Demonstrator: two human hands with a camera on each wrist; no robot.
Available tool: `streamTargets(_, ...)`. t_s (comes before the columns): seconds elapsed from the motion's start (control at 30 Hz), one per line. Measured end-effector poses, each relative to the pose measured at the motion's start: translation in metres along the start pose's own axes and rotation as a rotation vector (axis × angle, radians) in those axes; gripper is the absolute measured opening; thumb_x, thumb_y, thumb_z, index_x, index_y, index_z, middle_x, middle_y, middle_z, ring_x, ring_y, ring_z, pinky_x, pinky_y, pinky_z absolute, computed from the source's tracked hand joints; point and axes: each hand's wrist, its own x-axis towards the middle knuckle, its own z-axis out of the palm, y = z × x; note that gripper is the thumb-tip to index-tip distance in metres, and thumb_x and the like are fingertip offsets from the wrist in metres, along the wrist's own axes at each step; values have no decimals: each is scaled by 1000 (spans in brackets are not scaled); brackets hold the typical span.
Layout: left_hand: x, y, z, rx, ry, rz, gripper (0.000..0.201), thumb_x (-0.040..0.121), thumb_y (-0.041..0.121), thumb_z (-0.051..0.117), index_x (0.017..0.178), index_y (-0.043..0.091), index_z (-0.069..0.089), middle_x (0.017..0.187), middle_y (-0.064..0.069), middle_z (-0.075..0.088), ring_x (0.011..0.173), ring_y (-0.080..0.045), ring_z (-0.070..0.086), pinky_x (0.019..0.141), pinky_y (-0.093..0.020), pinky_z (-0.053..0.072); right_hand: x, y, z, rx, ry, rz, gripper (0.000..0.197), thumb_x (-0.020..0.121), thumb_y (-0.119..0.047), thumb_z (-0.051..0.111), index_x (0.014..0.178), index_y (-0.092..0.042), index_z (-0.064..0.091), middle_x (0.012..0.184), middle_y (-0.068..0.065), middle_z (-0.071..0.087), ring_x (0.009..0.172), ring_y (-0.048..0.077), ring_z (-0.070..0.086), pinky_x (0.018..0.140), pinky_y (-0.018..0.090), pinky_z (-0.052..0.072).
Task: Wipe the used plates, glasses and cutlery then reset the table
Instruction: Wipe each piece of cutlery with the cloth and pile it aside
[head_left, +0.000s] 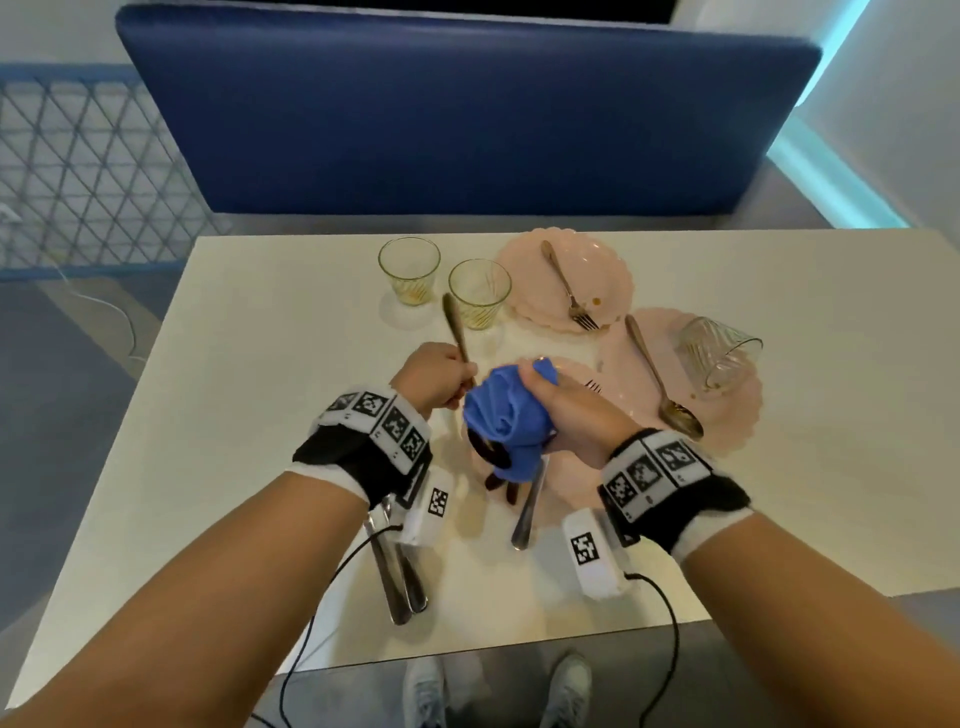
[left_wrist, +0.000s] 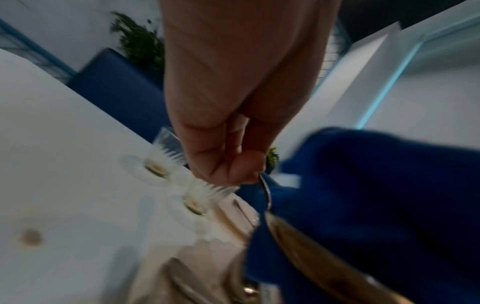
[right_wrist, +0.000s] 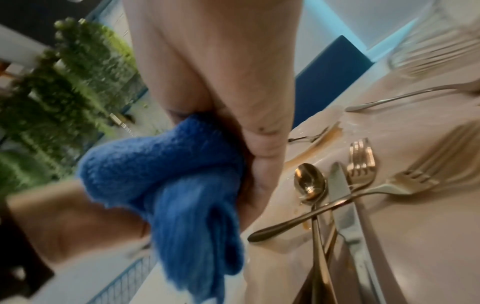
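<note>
My left hand (head_left: 452, 384) (left_wrist: 241, 170) pinches a metal piece of cutlery (head_left: 453, 325) whose handle points away from me. Its other end is buried in a blue cloth (head_left: 504, 415) (left_wrist: 363, 195) (right_wrist: 168, 185), which my right hand (head_left: 545, 395) (right_wrist: 257, 164) grips bunched around it. Both hands hover over the nearest pink plate (head_left: 569, 480), which holds a spoon (right_wrist: 309, 183), a knife (right_wrist: 345, 205) and two forks (right_wrist: 361, 162). Which kind of cutlery I hold is hidden.
Two upright glasses (head_left: 409, 270) (head_left: 479, 293) stand behind my left hand. A far plate (head_left: 602, 260) carries a fork; a right plate (head_left: 737, 415) carries a spoon (head_left: 660, 384) and a tipped glass (head_left: 719, 358). Two cutlery pieces (head_left: 400, 571) lie under my left wrist.
</note>
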Motion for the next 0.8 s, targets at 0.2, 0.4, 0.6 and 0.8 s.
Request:
streamTargets(0.2, -15, 27, 41, -14, -3, 89, 35, 91, 6, 54, 57, 10, 43, 55, -9, 44, 49, -21, 40, 51, -27, 37, -6, 0, -11, -98, -131, -59, 6, 88, -7, 61, 83, -10, 64, 85, 13, 65, 80, 26, 60, 89, 46, 49)
streamTargets(0.4, -21, 26, 68, -149, 38, 101, 28, 93, 5, 51, 66, 9, 42, 58, -9, 47, 49, -17, 42, 45, -25, 39, -22, 10, -39, -114, -68, -86, 24, 70, -22, 71, 84, -4, 64, 76, 13, 63, 69, 24, 57, 69, 34, 48)
streamTargets(0.6, -21, 50, 38, -290, -50, 161, 43, 85, 7, 65, 119, 18, 41, 82, -11, 64, 58, -12, 54, 53, -22, 47, -33, 14, -72, -511, -65, -144, 16, 80, -8, 69, 77, -20, 59, 73, -4, 61, 69, 12, 57, 68, 24, 44)
streamTargets(0.8, -34, 69, 21, 599, -399, 260, 22, 94, 23, 53, 95, 8, 69, 62, -2, 58, 44, -7, 43, 43, -16, 36, -30, -1, -121, -363, 29, -162, 23, 79, -8, 69, 101, -4, 66, 84, 16, 68, 71, 22, 63, 64, 26, 46)
